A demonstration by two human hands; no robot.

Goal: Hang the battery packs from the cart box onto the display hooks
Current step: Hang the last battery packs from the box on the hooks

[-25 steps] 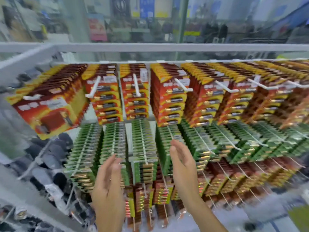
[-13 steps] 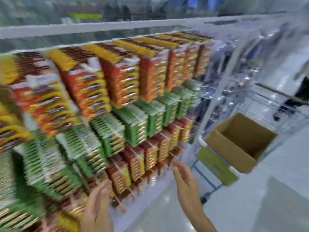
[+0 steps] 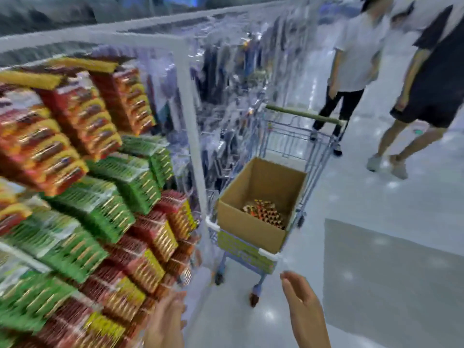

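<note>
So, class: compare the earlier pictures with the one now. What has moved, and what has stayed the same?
The view has swung right, from facing the display hooks to the cart and its cardboard box with battery packs inside. Both hands have left the hung packs: the right hand now reaches toward the cart, the left hand trails low. Both remain open, holding nothing.

One open brown cardboard box (image 3: pixel 251 229) sits in one grey wire shopping cart (image 3: pixel 296 144). Beyond that cart, two people (image 3: pixel 356 59) are walking. Two bare hands (image 3: pixel 305 307) below it. Hanging packs: too blurry to count.
</note>
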